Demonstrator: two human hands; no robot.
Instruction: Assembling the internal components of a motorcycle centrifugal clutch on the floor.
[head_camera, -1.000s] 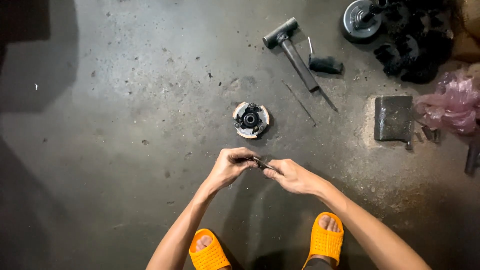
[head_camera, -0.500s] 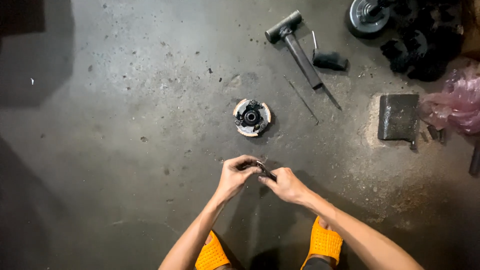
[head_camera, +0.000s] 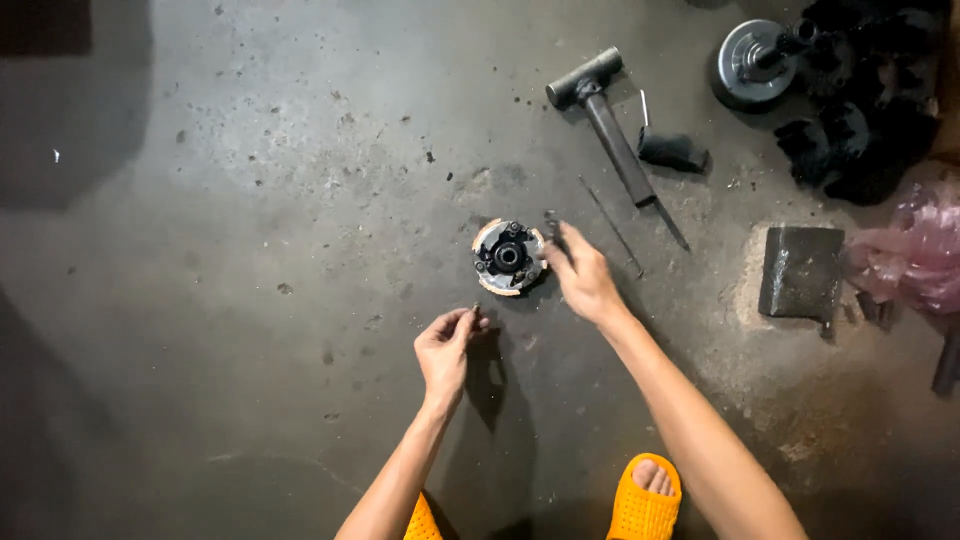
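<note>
Head view: left hand (head_camera: 447, 350) fingers pinch a small part (head_camera: 476, 309); right hand (head_camera: 580, 275) fingers spread beside the clutch hub (head_camera: 508, 257).

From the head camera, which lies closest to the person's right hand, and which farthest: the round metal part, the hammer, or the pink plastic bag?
From the right hand:
1. Round metal part, just left of the fingertips.
2. Hammer, farther up the floor.
3. Pink plastic bag, at the far right edge.

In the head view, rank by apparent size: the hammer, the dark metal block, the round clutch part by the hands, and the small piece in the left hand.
1. Hammer, longest.
2. Dark metal block.
3. Round clutch part, close to the block; unsure.
4. Small piece pinched in the left hand, tiny.
</note>
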